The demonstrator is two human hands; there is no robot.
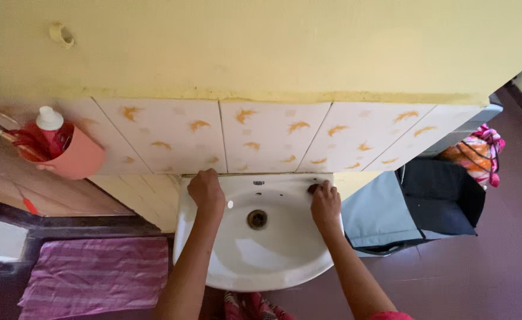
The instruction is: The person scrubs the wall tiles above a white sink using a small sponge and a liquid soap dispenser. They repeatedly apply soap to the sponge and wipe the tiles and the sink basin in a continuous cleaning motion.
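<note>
A white wash basin (261, 261) hangs on a tiled wall, with a dark drain hole (257, 219) in its middle. My left hand (206, 191) rests closed on the basin's back left rim. At the back right corner, my right hand (325, 201) presses a small dark thing (312, 188) against the rim; what it is cannot be told. Both forearms reach up from the bottom of the view over the bowl.
A pink wall cup (77, 157) with a red tube and brushes hangs at the left. Below it lies a purple striped cloth (95, 269). Right of the basin stand a grey and black bag (409, 207) and a colourful bundle (477, 154).
</note>
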